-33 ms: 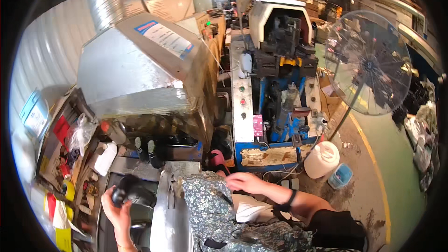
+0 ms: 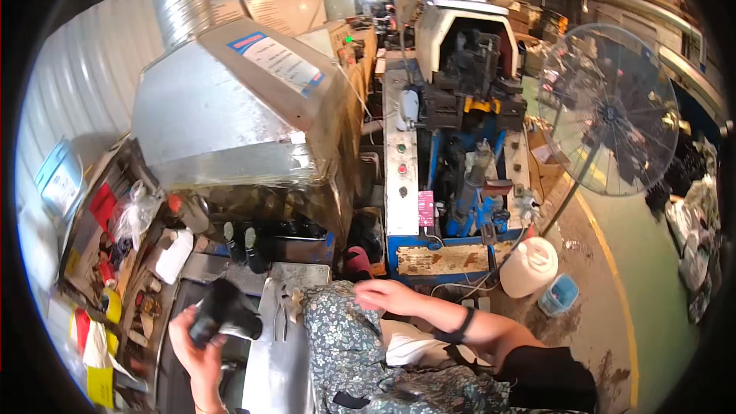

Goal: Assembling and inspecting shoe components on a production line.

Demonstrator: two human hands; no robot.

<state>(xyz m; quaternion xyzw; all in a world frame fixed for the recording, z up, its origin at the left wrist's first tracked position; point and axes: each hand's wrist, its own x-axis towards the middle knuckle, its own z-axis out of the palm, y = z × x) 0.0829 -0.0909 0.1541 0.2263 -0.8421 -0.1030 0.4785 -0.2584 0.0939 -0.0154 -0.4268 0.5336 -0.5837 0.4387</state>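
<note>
My left hand (image 2: 201, 353) is closed round a black shoe (image 2: 228, 310), blurred by motion, above the dark recess at the left of the metal bench (image 2: 268, 383). Over the floral apron (image 2: 341, 330) on my lap hovers or rests my right hand (image 2: 387, 297); whether it touches the cloth I cannot tell. Its fingers are loosely extended and no object shows in them. A pair of tweezers or similar thin metal tool (image 2: 281, 320) lies on the bench beside the apron. Two dark shoe-like pieces with grey tops (image 2: 244, 248) stand beyond the shoe.
A metal hood (image 2: 222, 107) rises ahead on the left. Beside it stands a machine with button panels (image 2: 402, 176). A cluttered shelf (image 2: 126, 276) runs along my left. On my right are a white jug (image 2: 529, 268), a blue tub (image 2: 559, 295) and a stand fan (image 2: 609, 111).
The black shoe has turned in my left hand and now stands more upright, slightly higher. My right hand has shifted a little left. The whole view has moved slightly.
</note>
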